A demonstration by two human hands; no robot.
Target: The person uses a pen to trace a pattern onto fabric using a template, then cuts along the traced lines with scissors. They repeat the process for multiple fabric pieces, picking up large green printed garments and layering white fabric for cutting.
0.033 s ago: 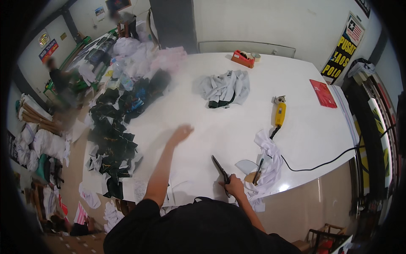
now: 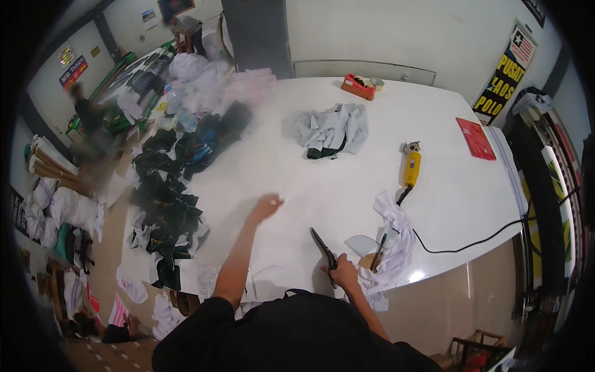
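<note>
My right hand (image 2: 343,273) grips a pair of dark scissors (image 2: 322,245) near the table's front edge, blades pointing away and a little left. My left hand (image 2: 266,208) hovers over the middle of the white table (image 2: 297,180), its fingers curled in with nothing visible in them. Just right of the scissors lie a pale curved flat piece (image 2: 361,245), a dark pen-like tool (image 2: 379,248) and a crumpled white cloth (image 2: 400,239). Beyond my hands a pale grey garment with a dark green edge (image 2: 331,130) lies bunched up.
Dark green cloth pieces (image 2: 164,204) cover the table's left side. A yellow power tool (image 2: 412,167) lies at right, its black cord (image 2: 465,248) crossing the edge. A red tape dispenser (image 2: 357,87) and red packet (image 2: 475,138) lie farther back. Two people (image 2: 186,34) are at far left.
My left hand has drawn slightly nearer to me, its fingers curled. My right hand and the scissors have stayed in place.
</note>
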